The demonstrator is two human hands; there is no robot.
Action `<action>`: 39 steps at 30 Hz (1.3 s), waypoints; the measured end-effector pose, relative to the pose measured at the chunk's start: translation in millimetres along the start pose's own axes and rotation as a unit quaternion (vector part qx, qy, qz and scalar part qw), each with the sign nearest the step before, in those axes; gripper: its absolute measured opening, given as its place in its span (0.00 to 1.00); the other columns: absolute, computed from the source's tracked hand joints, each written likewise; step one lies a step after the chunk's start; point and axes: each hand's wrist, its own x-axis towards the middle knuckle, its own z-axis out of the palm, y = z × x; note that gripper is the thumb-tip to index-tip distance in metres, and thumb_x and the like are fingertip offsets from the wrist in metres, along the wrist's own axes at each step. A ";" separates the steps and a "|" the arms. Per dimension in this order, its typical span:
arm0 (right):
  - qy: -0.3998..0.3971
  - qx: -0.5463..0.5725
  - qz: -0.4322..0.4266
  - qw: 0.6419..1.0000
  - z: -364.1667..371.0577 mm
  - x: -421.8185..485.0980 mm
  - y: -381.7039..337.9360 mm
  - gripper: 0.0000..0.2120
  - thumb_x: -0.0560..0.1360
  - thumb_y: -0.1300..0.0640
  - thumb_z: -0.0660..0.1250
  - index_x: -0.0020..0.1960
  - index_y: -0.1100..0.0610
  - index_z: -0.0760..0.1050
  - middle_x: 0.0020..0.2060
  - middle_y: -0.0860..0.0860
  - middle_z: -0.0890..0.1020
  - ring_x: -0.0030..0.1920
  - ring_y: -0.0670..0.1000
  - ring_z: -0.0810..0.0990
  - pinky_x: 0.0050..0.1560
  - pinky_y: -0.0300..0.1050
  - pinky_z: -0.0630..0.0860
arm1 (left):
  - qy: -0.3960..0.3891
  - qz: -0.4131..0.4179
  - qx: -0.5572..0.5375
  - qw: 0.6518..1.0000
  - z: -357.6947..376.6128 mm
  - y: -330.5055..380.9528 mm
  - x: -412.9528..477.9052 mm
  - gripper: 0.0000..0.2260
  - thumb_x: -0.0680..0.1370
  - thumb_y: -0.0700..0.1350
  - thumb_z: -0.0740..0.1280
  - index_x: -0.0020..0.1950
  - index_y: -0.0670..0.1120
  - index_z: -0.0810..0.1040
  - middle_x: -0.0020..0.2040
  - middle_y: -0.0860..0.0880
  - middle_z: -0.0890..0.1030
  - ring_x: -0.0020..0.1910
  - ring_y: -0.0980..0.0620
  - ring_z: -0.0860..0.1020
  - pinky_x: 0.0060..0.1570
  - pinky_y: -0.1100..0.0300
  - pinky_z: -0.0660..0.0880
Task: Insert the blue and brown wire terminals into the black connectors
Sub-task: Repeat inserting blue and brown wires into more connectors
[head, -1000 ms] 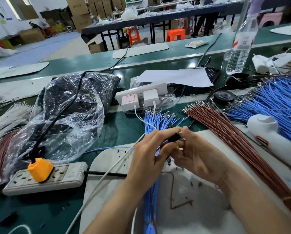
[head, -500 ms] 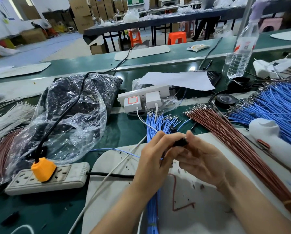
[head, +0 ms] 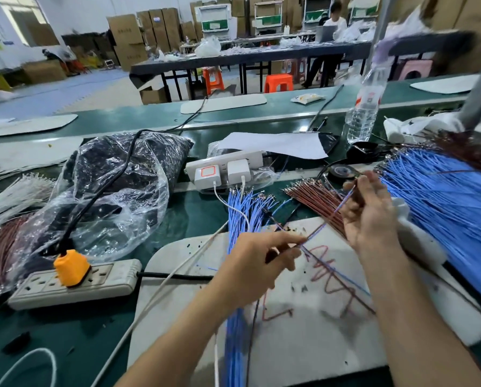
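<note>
Factory workshop, stacked cartons (head: 127, 37), wire bundles (head: 443, 213)

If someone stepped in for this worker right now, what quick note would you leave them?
Left hand: pinches a thin blue and brown wire pair at its fingertips.
Right hand: raised, pinches the same pair higher up.
Stock: blue wire bundle and brown wire bundle fan out at the white mat's far edge.
Done: cannot tell; no black connector clearly shows.
Left: probably seat this pair's terminals, then work through the bundles.

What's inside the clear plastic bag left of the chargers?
A dark heap of small black pieces shows through the clear plastic bag; crinkles and glare hide their shapes. A black cable lies across the top, running to the orange plug.
</note>
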 end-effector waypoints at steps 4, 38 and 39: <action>0.016 -0.057 -0.047 0.997 4.2 -7.7 -4.9 0.06 0.80 0.64 0.60 0.49 0.56 0.74 0.27 0.51 0.78 0.23 0.41 0.70 0.22 0.31 0.64 | -0.113 -0.038 -0.029 0.992 10.1 38.4 -27.3 0.18 0.80 0.39 0.62 0.69 0.53 0.73 0.36 0.58 0.80 0.21 0.59 0.71 0.26 0.64 0.73; -0.245 -0.607 -0.220 0.724 20.6 18.7 71.6 0.09 0.76 0.65 0.67 0.56 0.62 0.81 0.31 0.46 0.79 0.24 0.42 0.71 0.25 0.27 0.66 | -0.011 -0.415 0.384 0.825 -170.2 -84.6 19.2 0.15 0.78 0.34 0.58 0.65 0.36 0.71 0.61 0.40 0.76 0.56 0.45 0.76 0.48 0.59 0.74; -0.244 -0.605 -0.222 0.725 20.4 17.6 72.2 0.10 0.76 0.65 0.67 0.56 0.62 0.81 0.33 0.48 0.79 0.26 0.43 0.71 0.26 0.27 0.67 | 0.000 -0.412 0.379 0.829 -164.3 -87.5 20.6 0.14 0.78 0.33 0.59 0.63 0.36 0.71 0.61 0.39 0.76 0.57 0.44 0.75 0.50 0.58 0.73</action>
